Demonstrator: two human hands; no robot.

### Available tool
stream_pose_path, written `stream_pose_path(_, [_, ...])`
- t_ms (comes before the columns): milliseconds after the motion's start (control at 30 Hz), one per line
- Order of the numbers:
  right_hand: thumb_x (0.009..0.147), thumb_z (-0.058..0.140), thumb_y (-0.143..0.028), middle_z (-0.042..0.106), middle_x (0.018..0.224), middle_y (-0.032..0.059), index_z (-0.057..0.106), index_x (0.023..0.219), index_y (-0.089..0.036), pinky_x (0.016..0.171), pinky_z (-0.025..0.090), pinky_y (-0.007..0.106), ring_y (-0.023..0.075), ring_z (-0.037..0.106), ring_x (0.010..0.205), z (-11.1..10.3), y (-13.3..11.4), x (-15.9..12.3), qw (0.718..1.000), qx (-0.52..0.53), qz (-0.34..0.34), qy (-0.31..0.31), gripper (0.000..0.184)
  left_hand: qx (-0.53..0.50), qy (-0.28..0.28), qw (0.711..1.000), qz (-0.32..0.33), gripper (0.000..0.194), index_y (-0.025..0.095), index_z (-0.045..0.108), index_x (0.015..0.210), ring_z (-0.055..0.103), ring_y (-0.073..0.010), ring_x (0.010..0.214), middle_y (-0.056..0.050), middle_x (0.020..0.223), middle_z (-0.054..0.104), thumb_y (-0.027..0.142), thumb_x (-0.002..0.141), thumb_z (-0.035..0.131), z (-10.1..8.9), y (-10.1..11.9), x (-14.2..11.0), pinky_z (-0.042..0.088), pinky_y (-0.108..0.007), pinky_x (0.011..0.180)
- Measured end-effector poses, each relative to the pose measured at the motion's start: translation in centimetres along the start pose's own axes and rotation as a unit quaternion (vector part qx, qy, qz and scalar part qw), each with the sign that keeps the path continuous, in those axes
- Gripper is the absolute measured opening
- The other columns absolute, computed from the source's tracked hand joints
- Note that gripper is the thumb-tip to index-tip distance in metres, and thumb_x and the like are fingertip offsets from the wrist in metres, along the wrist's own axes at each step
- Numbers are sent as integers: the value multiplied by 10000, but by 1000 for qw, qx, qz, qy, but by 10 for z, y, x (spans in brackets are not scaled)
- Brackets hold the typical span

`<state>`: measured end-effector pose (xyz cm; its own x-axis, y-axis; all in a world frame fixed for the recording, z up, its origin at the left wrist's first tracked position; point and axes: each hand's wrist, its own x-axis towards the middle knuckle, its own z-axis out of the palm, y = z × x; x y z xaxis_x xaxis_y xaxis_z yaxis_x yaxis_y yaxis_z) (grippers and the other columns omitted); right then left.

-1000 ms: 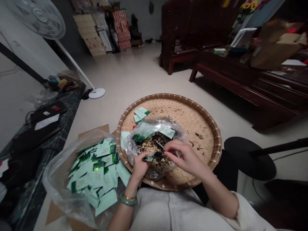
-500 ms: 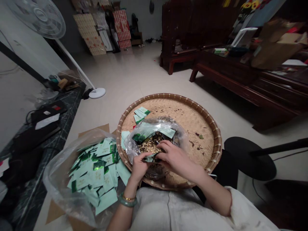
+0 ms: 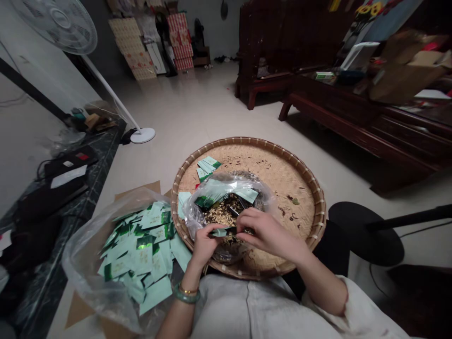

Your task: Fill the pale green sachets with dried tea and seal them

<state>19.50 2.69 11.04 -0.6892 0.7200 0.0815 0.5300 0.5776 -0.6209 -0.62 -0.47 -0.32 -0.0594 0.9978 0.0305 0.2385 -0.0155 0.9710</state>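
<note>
My left hand [image 3: 205, 242] pinches a small pale-green sachet [image 3: 219, 232], held flat over an opened clear plastic bag [image 3: 192, 214]. Dried herb-like mix [image 3: 221, 214], dark with pale yellow bits, fills that bag. At the sachet's right end my right hand [image 3: 259, 230] is closed, fingers drawn together; what they hold, if anything, is hidden. Just beyond those fingertips a dark, shiny, slim object [image 3: 233, 212] lies on the mix. More green sachets [image 3: 247, 193] rest along the bag's far side. Everything sits on a round woven bamboo tray [image 3: 282, 169] at my lap.
Left of the tray, a large clear bag [image 3: 79, 254] holds a heap of green sachets [image 3: 141, 256]. A small stack of sachets [image 3: 208, 165] lies on the tray's far left. A white standing fan [image 3: 143, 135], dark wooden furniture [image 3: 328, 113] and a black round base [image 3: 367, 230] stand around.
My right hand has shifted slightly right, its fingers drawn closer together, uncovering more of the slim shiny object. My left hand keeps the sachet in nearly the same place.
</note>
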Motion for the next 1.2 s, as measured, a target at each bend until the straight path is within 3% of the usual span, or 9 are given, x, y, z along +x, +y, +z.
stream_pose_path(233, [879,561,-274,629,757,16,623,811,-177,626,440,238,127,570,696,-5,0,-7,989,112,29,97,134,-69,28,997,-14,150,161,714,765,689,-218,841,-81,861,746,145,629,654,-1,-3,-1,530,-342,808])
stream_pose_path(400, [864,581,-300,610,1020,75,622,1003,-203,805,480,326,187,569,949,-1,2,-8,994,72,-7,86,175,-60,32,998,-7,192,156,707,793,678,-216,831,-68,852,741,143,602,684,-3,-9,1,518,-336,809])
stream_pose_path(533, [845,601,-347,529,1178,94,617,1062,-232,894,456,389,223,503,1085,6,0,-3,996,35,-62,56,246,-19,23,999,-22,201,134,701,807,633,-181,701,-35,750,711,201,617,706,0,-4,0,504,-274,677])
stream_pose_path(633, [853,587,-360,557,1094,98,620,1054,-213,839,466,372,224,510,1029,16,4,5,999,-10,-41,34,251,-19,-13,999,-36,217,123,694,800,598,-158,665,-19,710,681,251,628,720,2,7,-2,476,-237,630])
stream_pose_path(767, [893,530,-303,579,804,62,630,782,-149,680,432,276,177,532,791,26,13,16,999,-42,5,6,215,-30,-60,995,-67,292,128,680,816,599,-156,680,-10,722,672,333,617,742,3,18,-6,478,-235,643])
stream_pose_path(933, [876,563,-279,549,645,-3,594,657,-142,556,343,213,111,493,604,32,24,22,998,59,23,12,260,-162,-99,965,-180,549,134,640,990,629,-171,557,-50,722,688,606,715,585,8,13,-8,511,-282,551])
stream_pose_path(1067, [787,656,-296,591,617,-19,641,685,-143,524,341,194,102,502,577,43,35,24,976,175,99,84,185,-192,-71,960,-191,529,118,652,960,646,-178,587,-52,720,699,569,684,651,12,12,-6,516,-277,560])
stream_pose_path(1200, [744,673,-297,621,636,-15,664,727,-146,525,365,197,105,507,572,52,43,26,951,237,145,139,152,-193,-73,962,-178,511,122,662,981,649,-164,668,-40,791,718,393,568,791,12,17,-4,514,-252,629])
